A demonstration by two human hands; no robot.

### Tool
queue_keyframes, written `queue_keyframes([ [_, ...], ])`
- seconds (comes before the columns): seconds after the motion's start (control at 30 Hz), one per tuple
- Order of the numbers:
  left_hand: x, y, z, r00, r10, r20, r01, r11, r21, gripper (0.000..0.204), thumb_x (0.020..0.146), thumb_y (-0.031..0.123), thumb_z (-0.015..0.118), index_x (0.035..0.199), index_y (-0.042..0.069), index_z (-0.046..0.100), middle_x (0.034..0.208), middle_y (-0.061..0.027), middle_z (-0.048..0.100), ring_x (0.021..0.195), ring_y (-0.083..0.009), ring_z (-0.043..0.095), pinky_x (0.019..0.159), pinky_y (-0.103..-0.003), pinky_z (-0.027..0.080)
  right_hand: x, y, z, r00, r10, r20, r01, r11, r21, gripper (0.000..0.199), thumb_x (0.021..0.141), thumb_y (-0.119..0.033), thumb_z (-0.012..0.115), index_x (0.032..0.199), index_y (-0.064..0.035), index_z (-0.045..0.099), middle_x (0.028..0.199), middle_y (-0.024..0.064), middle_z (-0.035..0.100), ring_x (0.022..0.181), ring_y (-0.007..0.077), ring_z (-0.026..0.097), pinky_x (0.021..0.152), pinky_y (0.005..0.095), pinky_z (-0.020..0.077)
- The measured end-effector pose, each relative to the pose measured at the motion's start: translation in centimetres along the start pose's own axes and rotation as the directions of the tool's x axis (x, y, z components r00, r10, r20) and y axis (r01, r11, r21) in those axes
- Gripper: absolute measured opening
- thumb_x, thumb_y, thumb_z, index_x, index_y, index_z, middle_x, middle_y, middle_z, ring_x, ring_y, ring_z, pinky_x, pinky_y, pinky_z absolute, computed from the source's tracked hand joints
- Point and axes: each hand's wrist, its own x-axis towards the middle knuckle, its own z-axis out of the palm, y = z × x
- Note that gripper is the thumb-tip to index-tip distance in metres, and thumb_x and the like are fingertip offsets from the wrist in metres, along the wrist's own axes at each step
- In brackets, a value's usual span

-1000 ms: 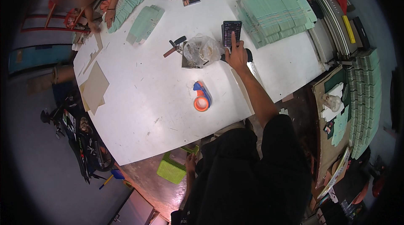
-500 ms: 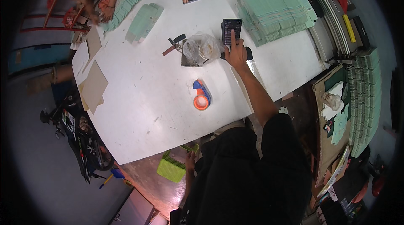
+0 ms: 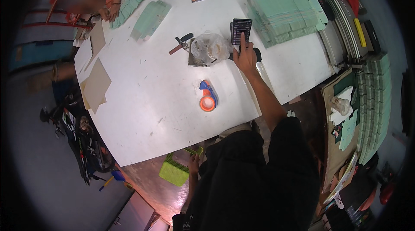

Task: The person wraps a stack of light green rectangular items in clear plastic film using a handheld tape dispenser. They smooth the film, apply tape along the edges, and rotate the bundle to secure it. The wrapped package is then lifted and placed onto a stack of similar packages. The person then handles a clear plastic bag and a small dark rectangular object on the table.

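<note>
My right hand (image 3: 245, 59) rests on the white table beside a dark smartphone (image 3: 240, 32) with a lit screen. Its index finger is stretched onto the screen, while the other fingers bend below. Behind the phone a second dark edge shows, and a black thing lies partly under my wrist. Low beside my body, my left hand (image 3: 194, 164) has its fingers curled at the edge of a lime-green plastic mesh item (image 3: 173, 173); its exact kind is unclear. Left of the right hand sits a clear plastic bag (image 3: 210, 48) on a small box. An orange and blue tape dispenser (image 3: 208, 97) lies nearer to me.
Keys (image 3: 181, 43) lie left of the bag. Bundled pale green paper stacks (image 3: 285, 12) stand at the back right. A person's hand (image 3: 114, 11) touches more green papers at the far left. Cardboard sheets (image 3: 96, 84) lie at the left edge. A motorbike (image 3: 82, 140) stands beyond.
The view has shifted slightly. My right index finger stays over the phone screen, and my left hand keeps its place at the green item. The other person's head and arms have moved a little.
</note>
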Motion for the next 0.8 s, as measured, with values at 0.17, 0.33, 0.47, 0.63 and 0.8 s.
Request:
queue_keyframes([
  [0.17,0.6,-0.5,0.3,0.999,-0.016,0.051,0.017,1.0,-0.023,0.054,0.099,0.038,0.066,0.125,-0.008,0.063,0.101,-0.0132,0.071,0.085,-0.0174,0.066,0.076,-0.031,0.052,-5.4,-0.7,-0.5,1.0,0.024,-0.007,-0.023,0.995,0.099,0.085,0.089,-0.025,0.069,0.161,-0.008,0.025,0.109,0.0276,0.054,0.088,0.0424,0.064,0.073,0.0514,0.0551],
  [0.33,2.6,-1.5,0.9,0.991,0.052,0.124,-0.045,0.997,-0.061,0.051,0.098,0.036,0.067,0.125,-0.006,0.064,0.096,-0.0105,0.072,0.08,-0.0128,0.062,0.07,-0.028,0.051,-14.6,-2.2,0.9,0.969,0.134,0.209,-0.177,0.963,0.203,0.076,0.089,-0.032,0.072,0.151,-0.0022,0.04,0.112,0.0275,0.057,0.088,0.0448,0.065,0.076,0.0519,0.0554],
  [0.47,3.9,-1.5,0.6,0.984,0.127,0.125,-0.133,0.99,0.038,0.049,0.099,0.035,0.066,0.124,-0.006,0.064,0.096,-0.0093,0.071,0.081,-0.0116,0.062,0.071,-0.028,0.051,-19.8,-5.9,3.8,0.824,0.172,0.54,-0.274,0.955,0.115,0.082,0.088,-0.052,0.071,0.145,0.0024,0.046,0.113,0.0274,0.063,0.096,0.0423,0.067,0.084,0.0503,0.0558],
  [0.63,3.7,2.9,-0.6,0.981,0.112,0.16,-0.112,0.994,-0.012,0.048,0.099,0.036,0.066,0.12,-0.007,0.065,0.094,-0.0094,0.072,0.084,-0.0138,0.064,0.074,-0.03,0.051,-21.1,-9.5,6.6,0.794,0.271,0.543,-0.339,0.941,0.025,0.053,0.087,-0.032,0.071,0.122,0.0042,0.056,0.106,0.0287,0.065,0.094,0.0483,0.067,0.085,0.0532,0.0563],
  [0.8,5.0,2.9,-4.1,0.98,0.152,0.129,-0.183,0.943,0.278,0.044,0.1,0.037,0.063,0.111,-0.006,0.07,0.09,-0.0105,0.072,0.086,-0.0175,0.065,0.077,-0.034,0.051,-22.7,-4.7,4.3,0.937,0.273,0.217,-0.302,0.947,0.11,0.024,0.083,-0.012,0.069,0.098,0.0044,0.06,0.095,0.0275,0.065,0.088,0.0467,0.066,0.076,0.0547,0.0544],
])
